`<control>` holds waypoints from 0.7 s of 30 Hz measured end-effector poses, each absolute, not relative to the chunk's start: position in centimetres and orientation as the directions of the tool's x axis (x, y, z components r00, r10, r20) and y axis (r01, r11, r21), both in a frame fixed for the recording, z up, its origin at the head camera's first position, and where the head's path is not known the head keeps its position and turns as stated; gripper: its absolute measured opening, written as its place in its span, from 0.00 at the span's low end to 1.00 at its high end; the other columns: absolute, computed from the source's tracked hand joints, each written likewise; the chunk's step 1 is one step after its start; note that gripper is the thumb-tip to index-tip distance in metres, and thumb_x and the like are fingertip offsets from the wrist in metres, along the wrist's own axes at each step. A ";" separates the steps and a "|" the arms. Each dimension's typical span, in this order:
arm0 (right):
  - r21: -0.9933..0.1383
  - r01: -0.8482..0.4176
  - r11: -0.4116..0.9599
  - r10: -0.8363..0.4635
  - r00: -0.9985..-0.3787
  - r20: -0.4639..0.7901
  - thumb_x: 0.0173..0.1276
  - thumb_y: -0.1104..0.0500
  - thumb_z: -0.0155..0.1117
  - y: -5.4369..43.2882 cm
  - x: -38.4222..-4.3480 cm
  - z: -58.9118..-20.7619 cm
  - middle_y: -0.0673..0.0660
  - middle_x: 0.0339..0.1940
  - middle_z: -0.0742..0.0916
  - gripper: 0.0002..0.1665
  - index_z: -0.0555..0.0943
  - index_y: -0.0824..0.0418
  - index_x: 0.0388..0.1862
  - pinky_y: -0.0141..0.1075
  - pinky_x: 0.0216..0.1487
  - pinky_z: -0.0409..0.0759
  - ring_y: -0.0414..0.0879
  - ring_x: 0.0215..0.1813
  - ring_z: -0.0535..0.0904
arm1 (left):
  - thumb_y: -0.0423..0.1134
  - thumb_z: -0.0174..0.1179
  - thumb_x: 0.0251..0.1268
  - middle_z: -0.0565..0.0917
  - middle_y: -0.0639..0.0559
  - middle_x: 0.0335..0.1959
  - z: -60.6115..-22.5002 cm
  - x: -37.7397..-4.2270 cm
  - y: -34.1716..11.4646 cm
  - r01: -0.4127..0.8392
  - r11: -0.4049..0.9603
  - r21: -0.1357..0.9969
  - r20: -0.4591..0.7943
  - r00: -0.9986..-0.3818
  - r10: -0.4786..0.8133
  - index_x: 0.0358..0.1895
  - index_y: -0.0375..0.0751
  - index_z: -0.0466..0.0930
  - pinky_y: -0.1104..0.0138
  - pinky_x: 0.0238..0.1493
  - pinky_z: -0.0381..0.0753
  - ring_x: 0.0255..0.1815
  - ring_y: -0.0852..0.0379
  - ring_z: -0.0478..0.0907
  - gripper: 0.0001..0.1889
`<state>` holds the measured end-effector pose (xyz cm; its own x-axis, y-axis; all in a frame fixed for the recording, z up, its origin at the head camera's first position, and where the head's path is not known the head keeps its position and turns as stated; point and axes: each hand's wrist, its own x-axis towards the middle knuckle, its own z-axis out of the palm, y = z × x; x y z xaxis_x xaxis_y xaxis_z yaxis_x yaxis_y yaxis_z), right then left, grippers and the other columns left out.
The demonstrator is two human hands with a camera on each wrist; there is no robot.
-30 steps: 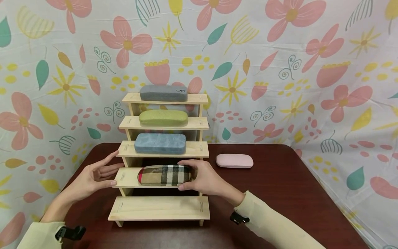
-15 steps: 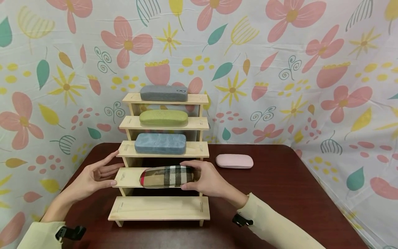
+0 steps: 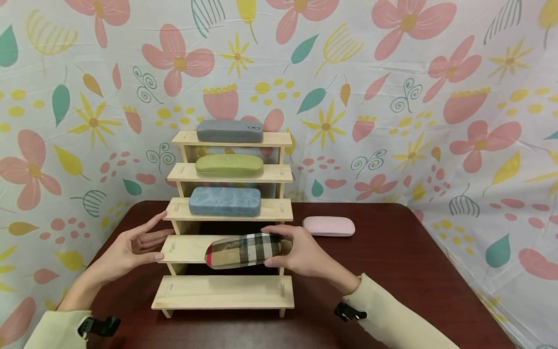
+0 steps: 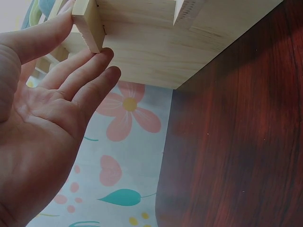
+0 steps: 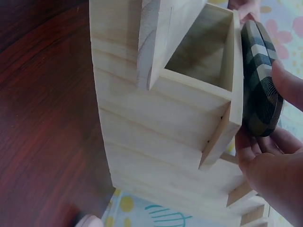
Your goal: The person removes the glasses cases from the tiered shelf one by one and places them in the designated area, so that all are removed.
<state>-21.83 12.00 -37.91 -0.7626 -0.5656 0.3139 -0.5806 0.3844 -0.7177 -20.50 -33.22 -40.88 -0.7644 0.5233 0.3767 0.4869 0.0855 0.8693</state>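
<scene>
Plaid case — tan, black, white, red; blue case — marbled.

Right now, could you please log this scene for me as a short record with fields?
Plaid case: over second-lowest step; contact unclear
Right grip: holds that case's right end
Left grip: touches left side of rack
Higher up, from top: grey case, green case, blue case
Table: pink case, right of rack

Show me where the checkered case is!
In the head view, left of centre: the right hand holds the checkered case at the second shelf from the bottom, below the blue case.
</scene>
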 end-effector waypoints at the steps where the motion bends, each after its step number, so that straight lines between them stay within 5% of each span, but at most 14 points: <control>1: -0.718 -0.582 0.382 -0.566 -0.761 0.316 0.58 0.58 0.86 12.2 -21.8 -37.9 0.50 0.64 0.86 0.38 0.84 0.54 0.68 0.40 0.49 0.82 0.40 0.55 0.81 | 0.13 0.60 0.67 0.74 0.52 0.76 -40.9 -20.5 -33.2 0.489 0.082 0.868 0.379 -0.762 0.525 0.86 0.34 0.45 0.60 0.49 0.88 0.72 0.58 0.75 0.49; 5: -0.737 -0.576 0.352 -0.567 -0.758 0.322 0.59 0.58 0.86 13.0 -21.7 -38.0 0.54 0.65 0.85 0.38 0.83 0.56 0.69 0.42 0.43 0.82 0.44 0.49 0.80 | 0.12 0.60 0.66 0.72 0.57 0.77 -40.9 -20.5 -33.2 0.494 0.072 0.867 0.386 -0.755 0.531 0.86 0.33 0.45 0.60 0.49 0.88 0.73 0.58 0.74 0.49; 11: -0.754 -0.565 0.335 -0.564 -0.761 0.320 0.58 0.59 0.86 14.5 -21.5 -37.9 0.55 0.67 0.84 0.38 0.83 0.57 0.69 0.47 0.64 0.79 0.48 0.69 0.78 | 0.12 0.60 0.66 0.73 0.55 0.76 -40.9 -20.5 -33.1 0.491 0.070 0.869 0.385 -0.756 0.529 0.86 0.33 0.45 0.60 0.49 0.88 0.72 0.58 0.74 0.49; 17: -0.756 -0.544 0.365 -0.552 -0.780 0.294 0.58 0.59 0.86 16.4 -21.6 -37.5 0.48 0.62 0.85 0.39 0.83 0.56 0.69 0.42 0.57 0.82 0.44 0.60 0.80 | 0.12 0.60 0.66 0.75 0.49 0.75 -40.8 -20.4 -33.1 0.493 0.067 0.867 0.389 -0.755 0.528 0.86 0.32 0.45 0.60 0.49 0.88 0.72 0.57 0.75 0.49; 21: -0.735 -0.545 0.404 -0.539 -0.791 0.290 0.57 0.56 0.87 17.8 -21.5 -37.3 0.48 0.62 0.86 0.39 0.84 0.55 0.68 0.46 0.63 0.79 0.45 0.64 0.79 | 0.13 0.61 0.67 0.76 0.50 0.74 -40.8 -20.4 -33.2 0.474 0.085 0.876 0.367 -0.771 0.520 0.86 0.35 0.45 0.59 0.50 0.88 0.72 0.58 0.75 0.49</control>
<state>-21.48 17.78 -37.34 -0.7910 -0.5387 0.2900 -0.5447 0.4044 -0.7347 -20.39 -33.17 -40.82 -0.7715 0.5196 0.3673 0.4743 0.0849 0.8762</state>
